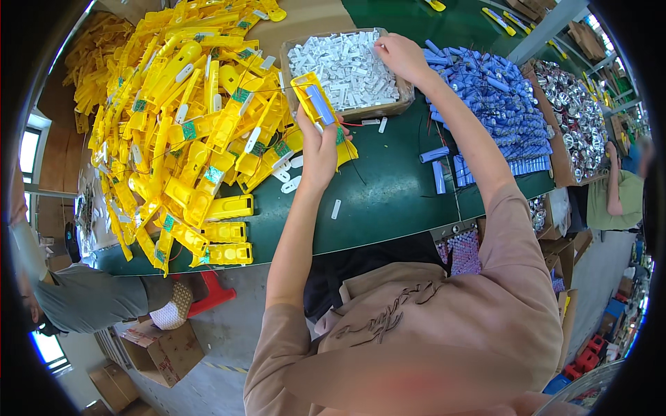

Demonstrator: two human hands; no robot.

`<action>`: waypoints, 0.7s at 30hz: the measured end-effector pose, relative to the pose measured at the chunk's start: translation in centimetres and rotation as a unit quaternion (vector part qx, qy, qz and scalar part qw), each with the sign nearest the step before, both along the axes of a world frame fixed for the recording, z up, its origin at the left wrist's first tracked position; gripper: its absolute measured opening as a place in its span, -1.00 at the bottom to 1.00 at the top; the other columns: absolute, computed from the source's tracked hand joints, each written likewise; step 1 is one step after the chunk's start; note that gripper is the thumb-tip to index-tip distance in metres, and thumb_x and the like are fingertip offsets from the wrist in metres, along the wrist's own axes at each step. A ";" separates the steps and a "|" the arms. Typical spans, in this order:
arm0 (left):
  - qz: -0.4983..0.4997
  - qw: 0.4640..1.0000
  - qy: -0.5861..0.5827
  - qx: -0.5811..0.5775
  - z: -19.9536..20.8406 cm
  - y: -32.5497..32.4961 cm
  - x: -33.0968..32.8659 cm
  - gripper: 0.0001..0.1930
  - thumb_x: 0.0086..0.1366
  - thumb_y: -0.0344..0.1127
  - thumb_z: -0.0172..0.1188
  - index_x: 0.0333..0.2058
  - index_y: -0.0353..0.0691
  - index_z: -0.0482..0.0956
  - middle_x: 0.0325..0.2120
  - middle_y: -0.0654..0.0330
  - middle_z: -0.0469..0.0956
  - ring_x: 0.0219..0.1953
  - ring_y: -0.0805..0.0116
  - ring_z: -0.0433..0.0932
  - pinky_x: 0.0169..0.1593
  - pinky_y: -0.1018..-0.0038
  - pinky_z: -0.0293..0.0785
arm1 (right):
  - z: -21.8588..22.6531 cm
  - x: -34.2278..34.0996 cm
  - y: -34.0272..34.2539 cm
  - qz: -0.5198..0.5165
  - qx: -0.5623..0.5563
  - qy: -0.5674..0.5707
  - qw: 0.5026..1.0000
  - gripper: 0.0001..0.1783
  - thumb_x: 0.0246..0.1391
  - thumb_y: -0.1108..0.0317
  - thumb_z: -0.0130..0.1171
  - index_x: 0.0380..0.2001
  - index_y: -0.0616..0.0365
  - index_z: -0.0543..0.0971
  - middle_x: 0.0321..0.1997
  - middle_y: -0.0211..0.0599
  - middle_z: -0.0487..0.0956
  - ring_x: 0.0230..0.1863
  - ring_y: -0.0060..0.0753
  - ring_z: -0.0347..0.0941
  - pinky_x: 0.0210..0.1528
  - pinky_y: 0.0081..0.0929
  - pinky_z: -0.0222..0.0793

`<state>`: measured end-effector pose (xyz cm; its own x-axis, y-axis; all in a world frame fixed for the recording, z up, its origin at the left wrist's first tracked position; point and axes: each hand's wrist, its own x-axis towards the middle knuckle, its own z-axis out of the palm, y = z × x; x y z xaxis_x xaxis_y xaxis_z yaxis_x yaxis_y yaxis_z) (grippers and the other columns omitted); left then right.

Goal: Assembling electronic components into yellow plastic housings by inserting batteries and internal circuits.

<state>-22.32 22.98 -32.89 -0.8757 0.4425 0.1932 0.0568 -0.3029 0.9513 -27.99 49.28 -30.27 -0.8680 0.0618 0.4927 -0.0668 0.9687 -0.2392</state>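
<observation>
Heap of long yellow plastic housings (208, 139), many with green circuit boards (189, 130), on left side of dark green table (388, 194). Along heap's right edge, flat on table: several small white oblong strips (291, 184). Next, in left hand (319, 154), above table: open yellow trough-shaped housing (302, 81), tilted, with blue cylindrical cell (319, 105) lying inside. Grasped at lower end by left fingers, wrapped round it. Behind it: shallow brown box (378, 111), filled with small white plastic pieces (340, 66). At upper right of box, over white pieces: right hand (406, 59), fingers bent and drawn together; impossible to tell if gripping a piece. Right of box, nearer table's front edge: two loose blue cells (438, 177); behind them, large pile of wired blue cells (485, 97). Farther right: cardboard box (543, 91) full of round silvery metal parts (572, 114). At far right, beyond: co-worker in green shirt (617, 201).
</observation>
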 end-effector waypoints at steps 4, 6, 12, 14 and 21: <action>0.002 1.000 -0.010 -0.002 -0.3 -0.4 0.0 -0.45 0.21 -0.50 -0.18 0.16 -0.17 -0.09 -0.23 0.06 0.35 -0.31 0.34 0.45 -0.24 0.36 0.51 | -0.9 -1.6 -1.4 -0.030 0.006 -0.065 0.997 -0.81 -0.04 0.25 0.09 -0.46 0.11 0.59 -0.46 -0.20 0.57 -0.34 -0.12 0.51 -0.31 -0.21 0.40; 0.000 1.000 -0.007 -0.003 -0.4 -0.3 -0.1 -0.46 0.21 -0.50 -0.17 0.16 -0.17 -0.09 -0.23 0.06 0.35 -0.31 0.34 0.45 -0.24 0.36 0.51 | -1.4 -2.1 -0.5 -0.027 0.030 -0.035 0.999 -0.82 -0.06 0.25 0.10 -0.47 0.10 0.59 -0.49 -0.21 0.57 -0.34 -0.13 0.51 -0.31 -0.22 0.40; 0.004 1.000 -0.003 -0.008 -0.6 -0.4 -0.3 -0.46 0.23 -0.49 -0.17 0.17 -0.17 -0.11 -0.23 0.06 0.35 -0.31 0.34 0.45 -0.23 0.36 0.52 | 1.0 -0.9 -1.0 0.070 -0.107 -0.080 0.989 -0.84 -0.02 0.32 0.14 -0.38 0.17 0.49 -0.40 -0.37 0.52 -0.39 -0.41 0.45 -0.30 -0.49 0.36; 0.001 1.000 -0.003 -0.006 -0.5 -0.3 -0.2 -0.46 0.23 -0.49 -0.17 0.16 -0.17 -0.11 -0.23 0.06 0.35 -0.31 0.35 0.45 -0.23 0.36 0.52 | 3.3 1.0 -2.2 0.152 -0.365 -0.123 0.910 -0.86 0.04 0.37 0.13 -0.35 0.18 0.45 -0.35 -0.45 0.47 -0.35 -0.58 0.40 -0.26 -0.61 0.34; -0.020 1.000 -0.022 -0.001 0.2 -0.4 0.1 -0.45 0.29 -0.51 -0.18 0.21 -0.18 -0.15 -0.25 0.08 0.33 -0.33 0.39 0.42 -0.23 0.44 0.48 | 10.0 9.8 -8.5 0.372 -0.496 -0.090 0.780 -0.88 0.09 0.38 0.10 -0.30 0.12 0.43 -0.23 -0.27 0.47 -0.24 -0.54 0.42 -0.15 -0.56 0.38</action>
<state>-22.23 22.57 -32.69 -0.8647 0.4782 0.1540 0.0024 -0.3026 0.9531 -18.18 40.77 -20.23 -0.8946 -0.2194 0.3893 -0.4012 0.0109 -0.9159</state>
